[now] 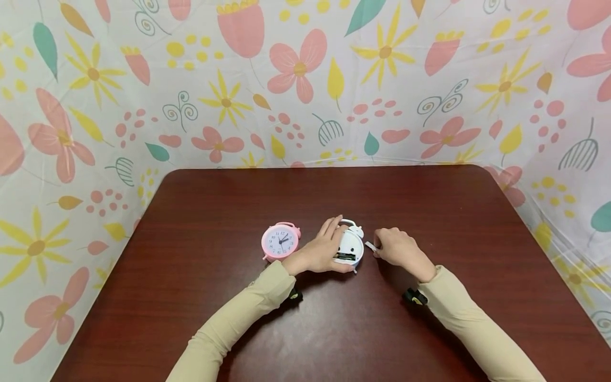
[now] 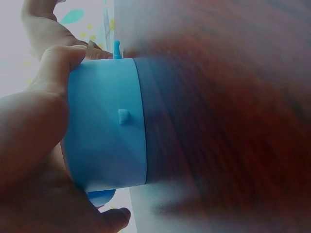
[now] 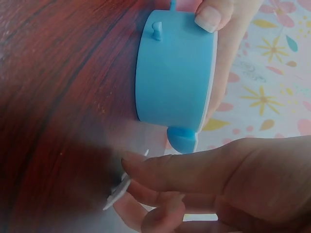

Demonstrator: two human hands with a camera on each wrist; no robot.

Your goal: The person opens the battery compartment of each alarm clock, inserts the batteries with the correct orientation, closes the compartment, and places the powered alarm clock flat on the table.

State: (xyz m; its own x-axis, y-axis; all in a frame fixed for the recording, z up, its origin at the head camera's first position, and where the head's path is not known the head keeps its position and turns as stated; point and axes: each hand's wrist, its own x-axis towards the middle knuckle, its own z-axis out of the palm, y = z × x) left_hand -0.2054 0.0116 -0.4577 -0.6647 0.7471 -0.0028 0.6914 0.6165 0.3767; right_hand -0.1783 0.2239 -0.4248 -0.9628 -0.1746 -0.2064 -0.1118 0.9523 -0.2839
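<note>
A light blue alarm clock [image 1: 351,245] lies face down on the table, its white back up. A dark battery [image 1: 346,257] shows in the uncovered slot in that back. My left hand [image 1: 321,253] holds the clock from the left, thumb along the near edge and fingers over the far side. In the left wrist view, the clock's blue side [image 2: 104,121] sits against that hand. Just right of the clock, my right hand [image 1: 399,248] pinches a small white battery cover [image 1: 370,246], apart from the clock. The cover [image 3: 118,194] appears tilted in the right wrist view.
A pink alarm clock [image 1: 280,242] lies face up to the left, close to my left wrist. Both clocks are on a dark reddish-brown table [image 1: 238,196]. A flower-patterned cloth [image 1: 300,106] hangs behind the table and along its sides.
</note>
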